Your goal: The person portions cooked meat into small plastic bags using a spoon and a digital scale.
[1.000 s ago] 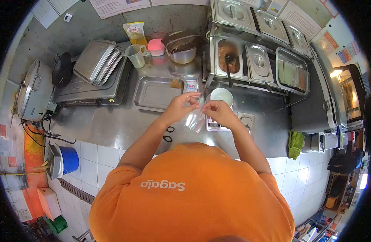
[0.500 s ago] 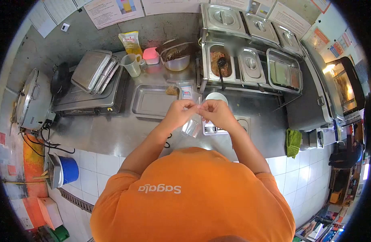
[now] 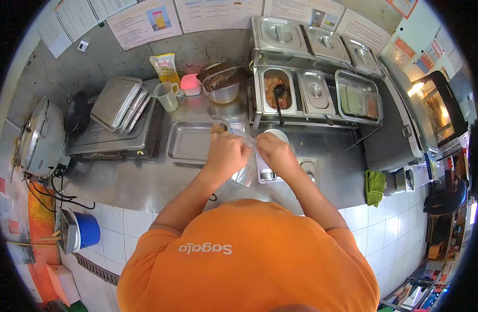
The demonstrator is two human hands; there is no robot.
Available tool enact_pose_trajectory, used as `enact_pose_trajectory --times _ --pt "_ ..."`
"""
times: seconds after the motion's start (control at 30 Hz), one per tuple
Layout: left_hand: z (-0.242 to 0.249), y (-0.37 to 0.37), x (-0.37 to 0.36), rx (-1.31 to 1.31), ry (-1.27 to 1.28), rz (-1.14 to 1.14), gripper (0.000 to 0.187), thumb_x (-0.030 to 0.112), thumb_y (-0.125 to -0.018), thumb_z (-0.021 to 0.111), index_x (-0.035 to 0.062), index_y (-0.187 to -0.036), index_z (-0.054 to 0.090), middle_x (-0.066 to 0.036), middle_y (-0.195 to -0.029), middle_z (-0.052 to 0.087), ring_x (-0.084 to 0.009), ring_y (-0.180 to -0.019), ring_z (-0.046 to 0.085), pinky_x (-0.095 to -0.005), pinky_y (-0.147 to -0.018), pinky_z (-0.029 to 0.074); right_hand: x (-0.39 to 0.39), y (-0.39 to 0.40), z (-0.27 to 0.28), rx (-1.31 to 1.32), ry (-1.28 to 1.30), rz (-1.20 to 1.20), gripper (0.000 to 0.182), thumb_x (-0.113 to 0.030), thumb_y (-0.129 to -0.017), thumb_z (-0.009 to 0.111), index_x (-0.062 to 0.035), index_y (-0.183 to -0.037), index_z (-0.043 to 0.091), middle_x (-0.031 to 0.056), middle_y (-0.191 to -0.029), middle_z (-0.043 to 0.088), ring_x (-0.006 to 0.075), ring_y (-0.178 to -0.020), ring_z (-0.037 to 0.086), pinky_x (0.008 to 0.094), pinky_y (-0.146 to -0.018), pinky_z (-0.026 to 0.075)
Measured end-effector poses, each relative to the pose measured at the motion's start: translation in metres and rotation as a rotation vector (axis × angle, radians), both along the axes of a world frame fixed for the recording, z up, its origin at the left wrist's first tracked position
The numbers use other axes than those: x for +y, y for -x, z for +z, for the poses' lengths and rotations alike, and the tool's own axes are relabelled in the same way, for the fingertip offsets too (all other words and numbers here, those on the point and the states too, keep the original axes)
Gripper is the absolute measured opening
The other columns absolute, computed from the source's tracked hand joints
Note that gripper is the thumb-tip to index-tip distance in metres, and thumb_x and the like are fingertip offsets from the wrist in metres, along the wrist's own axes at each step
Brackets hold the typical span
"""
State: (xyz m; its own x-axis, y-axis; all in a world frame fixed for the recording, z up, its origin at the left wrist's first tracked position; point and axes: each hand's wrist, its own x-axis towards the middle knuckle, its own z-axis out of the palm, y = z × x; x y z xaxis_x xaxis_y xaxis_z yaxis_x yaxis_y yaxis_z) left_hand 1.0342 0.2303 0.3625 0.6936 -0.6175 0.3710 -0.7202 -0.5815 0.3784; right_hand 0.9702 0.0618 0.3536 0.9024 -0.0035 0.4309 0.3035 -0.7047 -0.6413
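A clear plastic bag (image 3: 243, 136) is stretched between my two hands above the steel counter. My left hand (image 3: 227, 153) has its fingers curled on the bag's left side, close to a shallow steel tray (image 3: 189, 141) with a small brown lump (image 3: 218, 128) in its far right corner. On the bag's other side, my right hand (image 3: 275, 152) pinches the edge, just in front of a white bowl (image 3: 279, 136). The bowl is partly hidden by that hand and seems to rest on a white kitchen scale (image 3: 267, 173). More clear plastic (image 3: 243, 177) lies below my hands.
Behind stand a plastic jug (image 3: 168, 96), a pink container (image 3: 191, 84) and a yellow pouch (image 3: 165, 68). A steel rack at right holds lidded pans (image 3: 316, 92) and an open pan of reddish food with a black ladle (image 3: 279, 96). Stacked trays (image 3: 119, 104) sit on a stove at left.
My hands have moved apart and the plastic bag now spreads between them. My left hand has shifted left, towards the tray. The camera view has tilted slightly.
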Motion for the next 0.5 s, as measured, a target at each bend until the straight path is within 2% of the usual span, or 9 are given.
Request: enact_pose_trajectory --times 0.03,0.1,0.13,0.17,0.2,0.23,0.3,0.43,0.5 --pt "0.006 0.002 0.002 -0.008 0.007 -0.004 0.011 0.015 -0.07 0.064 0.0051 -0.067 0.06 -0.011 -0.074 0.063 -0.0298 -0.074 0.056 -0.0422 -0.069 0.037 -0.003 0.0 0.0 -0.106 0.1 0.127 0.007 -0.001 -0.076 0.061 -0.001 -0.083 0.061 0.0137 -0.09 0.06 0.0331 -0.076 0.061 0.0384 -0.066 0.049" --pt "0.028 0.008 0.005 -0.055 0.24 -0.283 0.027 0.023 -0.067 0.071 0.0044 -0.081 0.059 -0.011 -0.086 0.061 -0.029 -0.086 0.055 -0.0449 -0.074 0.038 -0.008 0.001 0.006 -0.146 0.114 0.15 0.017 -0.002 -0.074 0.064 -0.0035 -0.091 0.065 0.0122 -0.09 0.06 0.0318 -0.077 0.062 0.0374 -0.066 0.05" --pt "0.037 0.012 0.004 -0.063 0.246 -0.289 0.027 0.023 -0.067 0.071 0.0044 -0.081 0.059 -0.011 -0.086 0.061 -0.029 -0.086 0.055 -0.0449 -0.074 0.038 -0.009 0.004 0.014 -0.034 0.069 0.155 0.019 -0.005 -0.071 0.068 -0.0047 -0.09 0.066 0.0105 -0.089 0.061 0.0298 -0.075 0.061 0.0352 -0.064 0.049" --pt "0.045 0.014 0.001 -0.133 0.296 -0.34 0.039 0.026 -0.064 0.075 0.0041 -0.09 0.056 -0.011 -0.093 0.058 -0.0296 -0.089 0.052 -0.0438 -0.078 0.038 -0.01 0.007 0.021 0.078 0.021 0.158 0.021 -0.007 -0.068 0.072 -0.0058 -0.088 0.068 0.0088 -0.089 0.062 0.0278 -0.073 0.061 0.033 -0.062 0.049" --pt "0.048 0.016 0.0 -0.201 0.345 -0.39 0.052 0.029 -0.06 0.078 0.0038 -0.098 0.053 -0.012 -0.099 0.054 -0.0301 -0.093 0.05 -0.0428 -0.081 0.038 -0.008 0.008 0.028 0.071 -0.015 0.147 0.024 -0.009 -0.063 0.076 -0.0057 -0.086 0.069 0.0076 -0.084 0.061 0.0272 -0.073 0.059 0.0336 -0.064 0.047" --pt "0.041 0.015 -0.001 -0.204 0.35 -0.393 0.052 0.029 -0.06 0.078 0.0038 -0.098 0.053 -0.012 -0.099 0.054 -0.0301 -0.093 0.05 -0.0428 -0.081 0.038 -0.009 0.009 0.036 0.069 -0.01 0.143 0.024 -0.009 -0.063 0.076 -0.0057 -0.086 0.069 0.0076 -0.084 0.061 0.0272 -0.073 0.059 0.0336 -0.064 0.047" --pt "0.022 0.008 -0.002 0.047 0.288 -0.417 0.065 0.027 -0.057 0.081 0.0032 -0.108 0.049 -0.016 -0.103 0.051 -0.0328 -0.095 0.049 -0.0411 -0.085 0.039 -0.01 0.008 0.048 0.042 0.273 0.157 0.033 -0.014 -0.065 0.077 -0.0126 -0.098 0.069 0.0094 -0.084 0.057 0.0297 -0.079 0.058 0.0384 -0.07 0.047" --pt "0.016 -0.004 0.001 0.209 0.323 -0.404 0.064 0.023 -0.057 0.082 0.0023 -0.108 0.05 -0.015 -0.1 0.053 -0.0334 -0.097 0.05 -0.0386 -0.084 0.041 -0.008 0.001 0.057 0.029 0.222 0.189 0.027 -0.017 -0.067 0.077 -0.0108 -0.091 0.068 0.0088 -0.081 0.055 0.0287 -0.078 0.057 0.0385 -0.072 0.046" --pt "0.012 -0.012 0.005 0.206 0.273 -0.398 0.064 0.023 -0.057 0.082 0.0023 -0.109 0.05 -0.015 -0.101 0.054 -0.0329 -0.098 0.052 -0.0377 -0.085 0.042 -0.013 -0.011 0.068 -0.012 0.049 0.234 0.023 -0.019 -0.067 0.078 -0.0075 -0.083 0.065 0.0093 -0.08 0.056 0.0292 -0.079 0.057 0.039 -0.072 0.047"
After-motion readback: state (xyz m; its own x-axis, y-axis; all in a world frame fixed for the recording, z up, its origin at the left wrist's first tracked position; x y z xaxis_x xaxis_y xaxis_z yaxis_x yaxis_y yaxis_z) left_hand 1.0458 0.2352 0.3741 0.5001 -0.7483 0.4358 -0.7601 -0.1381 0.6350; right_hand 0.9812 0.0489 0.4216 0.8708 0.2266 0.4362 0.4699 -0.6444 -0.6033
